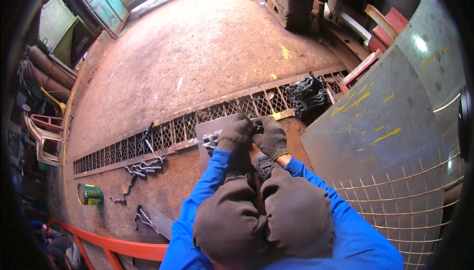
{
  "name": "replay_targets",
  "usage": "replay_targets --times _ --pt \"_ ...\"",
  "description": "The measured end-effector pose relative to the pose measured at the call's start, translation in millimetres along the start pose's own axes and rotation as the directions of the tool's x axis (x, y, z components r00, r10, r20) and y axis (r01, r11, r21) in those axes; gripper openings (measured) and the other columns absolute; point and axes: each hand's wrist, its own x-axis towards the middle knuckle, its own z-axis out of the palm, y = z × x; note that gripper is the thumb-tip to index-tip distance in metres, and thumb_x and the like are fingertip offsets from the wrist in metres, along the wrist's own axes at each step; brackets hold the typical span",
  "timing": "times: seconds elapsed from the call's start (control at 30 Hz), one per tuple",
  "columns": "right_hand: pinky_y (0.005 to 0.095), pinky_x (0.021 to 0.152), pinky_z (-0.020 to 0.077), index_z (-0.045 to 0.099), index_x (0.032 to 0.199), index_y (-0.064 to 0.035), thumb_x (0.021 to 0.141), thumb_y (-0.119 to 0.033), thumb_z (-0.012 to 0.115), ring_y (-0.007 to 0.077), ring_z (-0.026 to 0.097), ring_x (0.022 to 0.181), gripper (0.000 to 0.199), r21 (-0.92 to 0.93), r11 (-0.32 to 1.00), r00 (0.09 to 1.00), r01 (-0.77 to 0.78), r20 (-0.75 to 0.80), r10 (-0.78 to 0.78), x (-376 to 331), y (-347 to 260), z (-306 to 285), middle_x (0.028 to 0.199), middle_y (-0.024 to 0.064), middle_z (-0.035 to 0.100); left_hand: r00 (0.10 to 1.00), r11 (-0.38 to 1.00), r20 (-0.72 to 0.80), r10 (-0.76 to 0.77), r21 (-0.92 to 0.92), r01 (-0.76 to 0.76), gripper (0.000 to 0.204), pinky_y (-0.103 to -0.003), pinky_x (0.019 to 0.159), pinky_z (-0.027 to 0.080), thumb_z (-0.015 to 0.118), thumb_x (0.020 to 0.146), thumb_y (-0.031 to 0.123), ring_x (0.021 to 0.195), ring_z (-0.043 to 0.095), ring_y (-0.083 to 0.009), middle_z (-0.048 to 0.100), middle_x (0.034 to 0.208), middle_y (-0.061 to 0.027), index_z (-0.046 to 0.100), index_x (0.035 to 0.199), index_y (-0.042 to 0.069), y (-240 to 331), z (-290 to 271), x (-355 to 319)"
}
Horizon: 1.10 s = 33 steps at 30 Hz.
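Both my hands wear dark grey knit gloves and meet in front of my knees, just short of the floor grating. My left hand (236, 132) is closed, its fingers curled at the edge of a flat grey plate (217, 124). Beside it, my right hand (271, 136) is closed too, its fingers bent inward. A small dark piece (258, 128) shows between the two hands; the gloves hide most of it, so its kind is unclear. Several short dark rods (211, 140) lie on the plate by my left wrist.
A pile of bent black metal rods (308, 94) rests on the grating (185, 125). More bent rods (145, 167) lie left, near a green tin (90, 194). An orange-red rail (116, 243) crosses lower left. A large metal sheet (380, 107) and wire mesh (395, 206) stand right.
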Motion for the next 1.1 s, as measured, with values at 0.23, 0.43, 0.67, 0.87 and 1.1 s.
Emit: replay_targets --times 0.23,0.43,0.67,0.87,1.1 --pt "0.0461 0.079 0.0521 0.067 0.108 -0.0091 0.074 -0.016 0.071 0.0382 0.066 0.091 0.035 0.029 0.998 0.996 0.048 -0.075 -0.045 -3 3 12 0.098 0.0190 0.068 0.997 0.999 0.076 0.019 0.037 -0.022 0.030 -0.047 0.089 0.047 0.066 0.088 0.031 0.101 0.058 -0.0396 0.060 0.100 -0.0219 0.069 0.099 0.003 13 -18 -1" --pt "0.0476 0.078 0.0517 0.064 0.109 -0.0097 0.076 -0.015 0.069 0.0399 0.065 0.090 0.034 -0.049 0.993 0.989 0.112 -0.096 -0.116 -5 1 16 0.097 0.0196 0.066 0.998 0.997 0.061 0.013 -0.071 -0.009 0.031 -0.045 0.089 0.047 0.067 0.087 0.032 0.099 0.058 -0.0378 0.061 0.101 -0.0208 0.070 0.099 0.003 3 -15 -3" --pt "0.0474 0.069 0.0521 0.062 0.111 -0.0109 0.081 -0.007 0.061 0.0392 0.065 0.082 0.030 -0.222 0.962 0.974 0.161 -0.120 -0.191 -11 6 23 0.093 0.0197 0.064 0.996 0.999 0.093 -0.002 -0.044 0.006 0.034 -0.040 0.087 0.049 0.074 0.083 0.034 0.096 0.063 -0.0290 0.063 0.098 -0.0156 0.068 0.095 0.002 7 -18 -4" --pt "0.0466 0.064 0.0525 0.063 0.114 -0.0118 0.081 -0.010 0.063 0.0384 0.066 0.078 0.032 -0.351 0.920 0.957 0.173 -0.161 -0.242 -8 16 23 0.090 0.0193 0.061 0.971 0.989 0.229 -0.063 -0.116 0.091 0.035 -0.042 0.085 0.048 0.071 0.085 0.037 0.094 0.061 -0.0311 0.062 0.098 -0.0152 0.068 0.097 0.004 19 -26 1" --pt "0.0470 0.066 0.0530 0.063 0.113 -0.0111 0.080 -0.016 0.069 0.0392 0.065 0.078 0.034 -0.308 0.927 0.974 0.214 -0.006 -0.227 -5 11 13 0.095 0.0207 0.061 0.992 0.992 0.058 0.111 0.049 -0.114 0.039 -0.043 0.083 0.047 0.065 0.088 0.043 0.095 0.059 -0.0331 0.061 0.099 -0.0156 0.067 0.099 0.005 -17 -8 3"
